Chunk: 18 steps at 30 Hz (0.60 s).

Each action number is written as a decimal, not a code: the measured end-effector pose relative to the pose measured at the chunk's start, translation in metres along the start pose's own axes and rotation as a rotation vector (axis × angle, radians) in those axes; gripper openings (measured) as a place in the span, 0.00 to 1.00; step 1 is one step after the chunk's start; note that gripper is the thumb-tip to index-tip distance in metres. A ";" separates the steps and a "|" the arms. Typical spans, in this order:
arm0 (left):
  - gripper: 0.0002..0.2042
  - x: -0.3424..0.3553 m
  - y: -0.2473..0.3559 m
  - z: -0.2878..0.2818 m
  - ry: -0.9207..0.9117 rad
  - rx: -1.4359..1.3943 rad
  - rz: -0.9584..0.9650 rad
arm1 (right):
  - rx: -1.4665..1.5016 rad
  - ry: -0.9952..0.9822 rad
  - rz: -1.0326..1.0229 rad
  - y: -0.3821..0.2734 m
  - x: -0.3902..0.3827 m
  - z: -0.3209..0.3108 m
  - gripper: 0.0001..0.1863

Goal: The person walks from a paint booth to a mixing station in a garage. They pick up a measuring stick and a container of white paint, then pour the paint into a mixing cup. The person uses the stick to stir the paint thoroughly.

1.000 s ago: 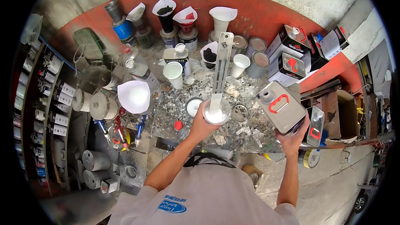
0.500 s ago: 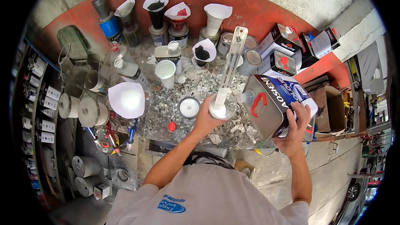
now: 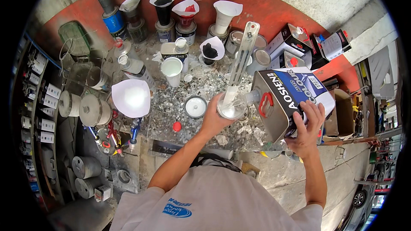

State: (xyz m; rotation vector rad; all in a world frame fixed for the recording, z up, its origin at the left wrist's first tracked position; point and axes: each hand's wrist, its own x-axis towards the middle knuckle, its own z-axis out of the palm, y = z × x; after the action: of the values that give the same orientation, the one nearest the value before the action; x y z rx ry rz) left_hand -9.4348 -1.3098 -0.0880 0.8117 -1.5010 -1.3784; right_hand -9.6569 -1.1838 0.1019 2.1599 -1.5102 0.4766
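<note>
My left hand [image 3: 212, 120] is closed round a clear plastic cup [image 3: 228, 112] with white liquid in the bottom. A long, flat, transparent mixing stick [image 3: 245, 53] leans out of this cup toward the back of the bench. My right hand [image 3: 306, 129] grips a rectangular metal can [image 3: 274, 102] with a blue and black label and a red handle [image 3: 266, 105]. The can is tipped to the left, its clear spout [image 3: 253, 97] at the cup's rim. A clear streak shows inside the cup by the spout. Left of my left hand stands an open tin [image 3: 195, 108] of white contents.
On the paint-spattered bench [image 3: 171, 124] are a white cup [image 3: 172, 69], a red cap [image 3: 177, 126] and plastic bottles [image 3: 132, 69]. Paper-topped cups on tins [image 3: 164, 32] line the red back panel. Spray guns [image 3: 113, 134] hang at the left edge. More cans [image 3: 295, 38] stand back right.
My right hand has tipped the can further, bringing its spout against the cup's rim. A clear streak now shows in the cup. My left hand still holds it.
</note>
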 end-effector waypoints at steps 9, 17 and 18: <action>0.45 -0.001 -0.007 -0.001 0.002 0.000 0.005 | 0.003 -0.020 0.011 -0.001 0.000 -0.006 0.48; 0.41 0.002 0.008 0.003 0.007 0.013 0.019 | -0.002 -0.008 0.015 0.000 -0.004 -0.009 0.50; 0.41 0.002 0.007 0.003 0.002 0.005 0.018 | -0.005 -0.016 0.013 0.000 -0.004 -0.010 0.50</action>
State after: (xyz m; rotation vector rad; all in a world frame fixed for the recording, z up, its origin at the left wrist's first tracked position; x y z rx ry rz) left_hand -9.4376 -1.3096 -0.0801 0.8003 -1.5073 -1.3611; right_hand -9.6581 -1.1751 0.1077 2.1556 -1.5336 0.4605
